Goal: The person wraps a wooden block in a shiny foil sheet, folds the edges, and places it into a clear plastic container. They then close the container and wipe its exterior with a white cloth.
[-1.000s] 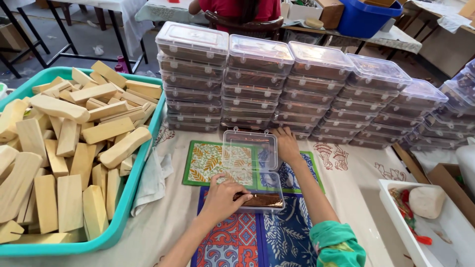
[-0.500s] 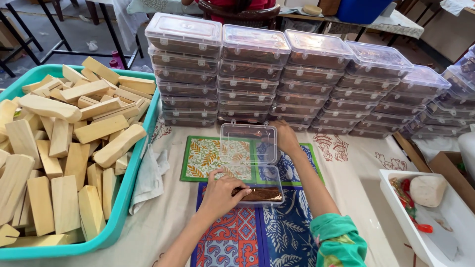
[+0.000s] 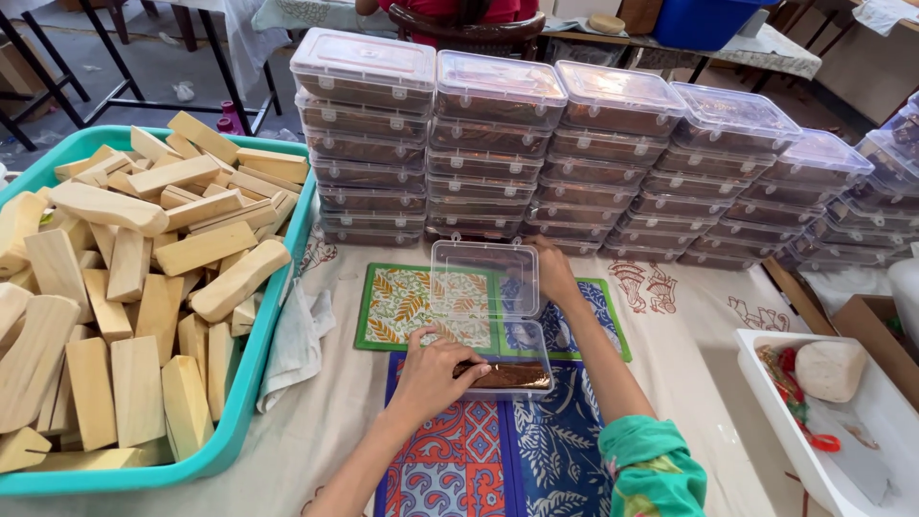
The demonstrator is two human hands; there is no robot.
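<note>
A workroom with a cloth-covered tabletop [image 3: 670, 335] and patterned mats. The left hand [image 3: 433, 373] presses flat, fingers together, on a brown bar [image 3: 507, 375] in an open clear box [image 3: 498, 359]; the right hand [image 3: 553, 273] holds its raised lid [image 3: 484, 280]. The box is filled, not yet shut. Behind the box rise stacks of closed boxes [image 3: 536, 163]; left of it, a teal tub [image 3: 278, 316] of wood blocks [image 3: 144, 278]

Open clear plastic box [image 3: 498, 330] at centre; teal tub of pale wooden blocks [image 3: 124, 287] at nine o'clock, stacked lidded clear containers [image 3: 574, 163] at twelve, white tray [image 3: 842, 440] at four
</note>
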